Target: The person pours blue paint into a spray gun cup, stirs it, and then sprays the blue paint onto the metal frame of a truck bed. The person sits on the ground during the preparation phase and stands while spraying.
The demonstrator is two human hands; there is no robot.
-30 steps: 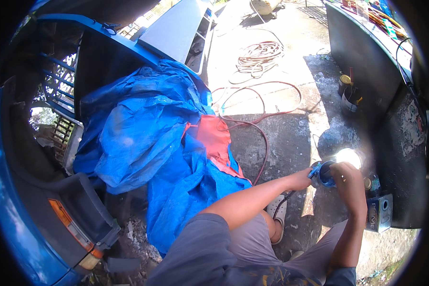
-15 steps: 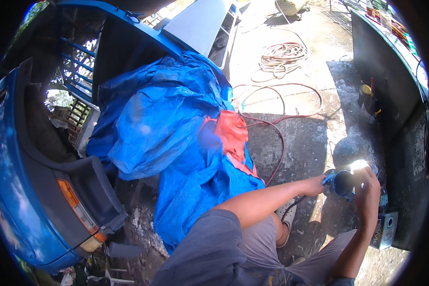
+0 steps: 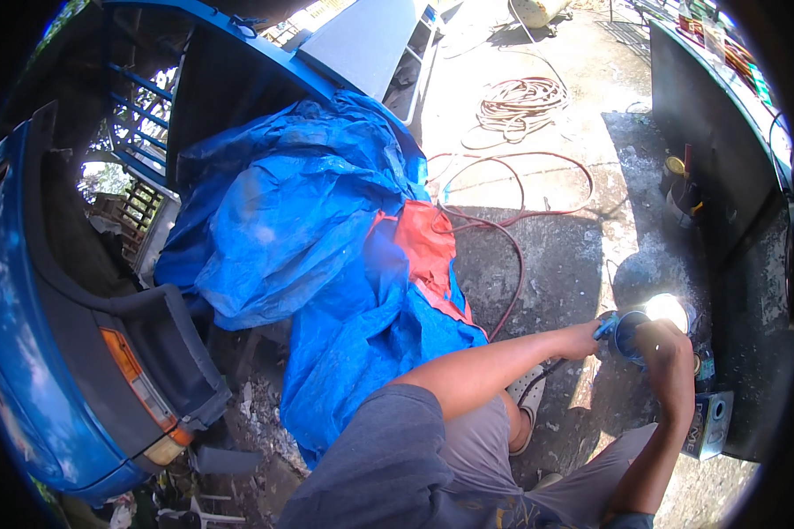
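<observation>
My left hand (image 3: 580, 340) is closed around the blue grip of what looks like a spray gun (image 3: 605, 327); a dark hose runs up to this hand. Just right of it sits a round blue cup (image 3: 625, 331), its mouth facing up. My right hand (image 3: 667, 351) is at the cup's right side with fingers curled downward; whatever they pinch is hidden. Beyond the right knuckles, a round shiny thing (image 3: 669, 309) glares too brightly for its kind to show. A small clear bottle (image 3: 705, 366) and a rectangular tin (image 3: 709, 425) stand on the ground beside my right forearm.
Left lies a crumpled blue tarp (image 3: 282, 220) with a red patch (image 3: 425, 238). A blue vehicle part with an orange lamp (image 3: 132, 370) stands far left. Reddish hose (image 3: 522, 264) loops across the concrete to a coil (image 3: 522, 104). A dark panel (image 3: 723, 132) borders the right, near a container (image 3: 682, 201).
My right hand has shifted slightly left and down, from the shiny round thing to the blue cup. My left hand keeps its grip, almost unmoved.
</observation>
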